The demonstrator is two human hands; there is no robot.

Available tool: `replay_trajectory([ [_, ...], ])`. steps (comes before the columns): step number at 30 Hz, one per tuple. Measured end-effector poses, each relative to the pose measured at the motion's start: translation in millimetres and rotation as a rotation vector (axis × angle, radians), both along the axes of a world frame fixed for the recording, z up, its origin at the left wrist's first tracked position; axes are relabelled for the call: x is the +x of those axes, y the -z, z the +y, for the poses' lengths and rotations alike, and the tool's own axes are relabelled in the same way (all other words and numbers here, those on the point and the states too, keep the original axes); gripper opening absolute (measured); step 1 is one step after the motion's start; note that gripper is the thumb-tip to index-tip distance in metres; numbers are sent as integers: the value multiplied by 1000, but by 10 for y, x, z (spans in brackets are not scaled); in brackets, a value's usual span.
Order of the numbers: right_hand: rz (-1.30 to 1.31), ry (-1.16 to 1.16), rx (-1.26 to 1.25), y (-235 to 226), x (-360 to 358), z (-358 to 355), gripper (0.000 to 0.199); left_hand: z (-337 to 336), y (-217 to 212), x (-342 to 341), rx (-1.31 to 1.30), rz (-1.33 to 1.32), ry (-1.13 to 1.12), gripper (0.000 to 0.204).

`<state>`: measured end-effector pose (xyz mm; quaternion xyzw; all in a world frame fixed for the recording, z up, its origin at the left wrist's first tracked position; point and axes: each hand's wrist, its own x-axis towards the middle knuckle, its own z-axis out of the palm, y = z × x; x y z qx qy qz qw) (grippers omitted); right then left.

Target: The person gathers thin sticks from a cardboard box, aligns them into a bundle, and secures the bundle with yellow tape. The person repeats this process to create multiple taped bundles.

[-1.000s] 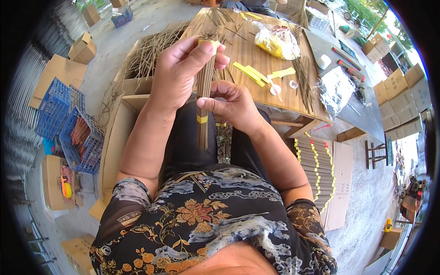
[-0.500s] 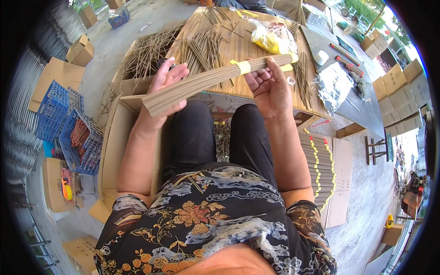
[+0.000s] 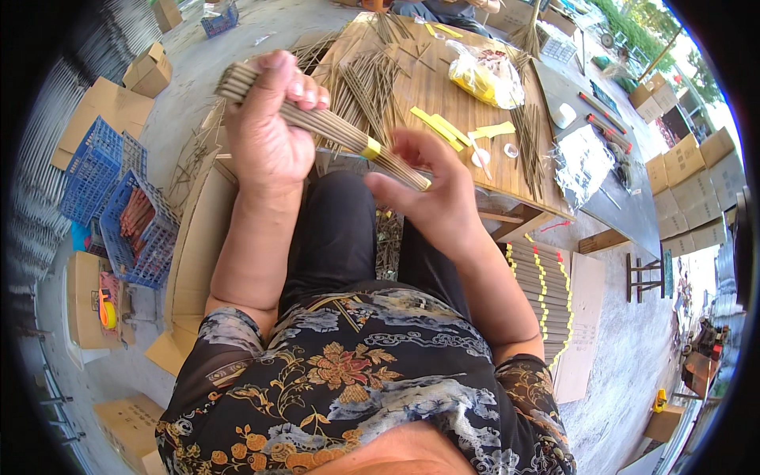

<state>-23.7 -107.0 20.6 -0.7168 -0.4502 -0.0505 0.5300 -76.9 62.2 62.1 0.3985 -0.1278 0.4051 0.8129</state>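
My left hand is closed around the upper end of a bundle of thin brown sticks, its thumb pressed over the top. The bundle slants down to the right above my lap. A yellow band circles it near the lower end, where more yellow shows at the tip. Close by that end is my right hand, thumb and fingers apart and slightly bent, not gripping the bundle. Loose sticks lie on the wooden table beyond, with yellow paper strips at its near side.
A plastic bag with yellow contents and a small white ring are on the table. Banded bundles lie on cardboard at right. Blue crates and an open carton stand left. Another person sits beyond the table.
The bundle's left end has risen and its right end has dropped toward my lap. My left hand now wraps around it. My right hand has let go and moved lower left.
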Motion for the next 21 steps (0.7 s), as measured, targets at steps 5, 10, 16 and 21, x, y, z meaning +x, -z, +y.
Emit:
replay_trajectory([
  [5, 143, -126, -207, -15, 117, 313, 29, -229, -7, 59, -47, 135, 188, 7],
  [10, 818, -571, -290, -21, 64, 254, 25, 18, -12, 129, 2, 203, 451, 10],
  [16, 286, -75, -229, 223, 91, 418, 26, -63, 38, 286, -98, 346, 1, 15],
  [21, 609, -358, -257, 112, 37, 316, 25, 70, -21, 217, -18, 253, 320, 14],
])
